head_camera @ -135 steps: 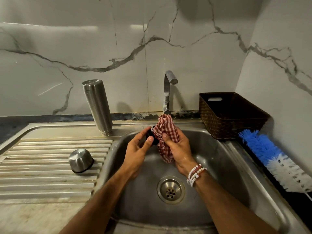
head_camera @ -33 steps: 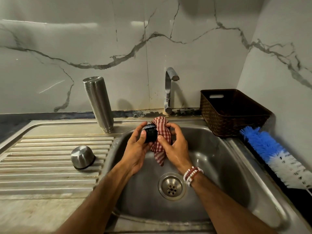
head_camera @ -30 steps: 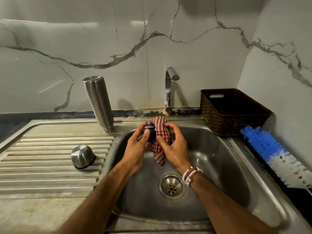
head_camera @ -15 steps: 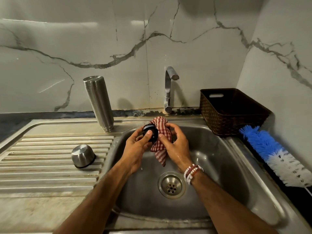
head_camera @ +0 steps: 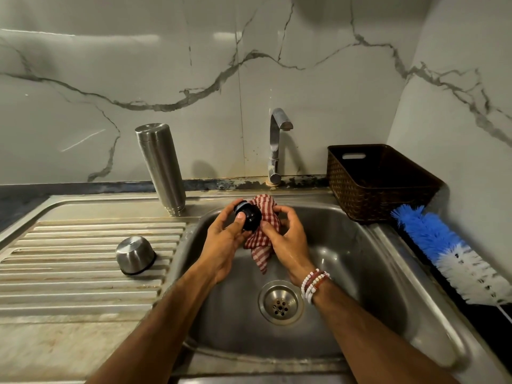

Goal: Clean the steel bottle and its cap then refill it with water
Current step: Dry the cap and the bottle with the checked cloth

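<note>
Above the steel sink (head_camera: 368, 273) for drips, the left hand (head_camera: 221, 245) is gripping the round black cap (head_camera: 248, 219); the right hand (head_camera: 289, 241) fingers (head_camera: 281, 209) are pinching the red checked cloth (head_camera: 265, 210) against it

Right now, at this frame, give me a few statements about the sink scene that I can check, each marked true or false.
1. The left hand grips the black cap over the sink. True.
2. The right hand holds a blue sponge. False: it holds the red checked cloth.
3. The steel bottle lies on its side in the basin. False: it stands on the drainboard, near the wall.
4. The steel cup rests on the drainboard ridges. True.
5. Water streams from the tap. False: no stream shows.
6. The blue-and-white brush lies to the right of the sink. True.
</note>
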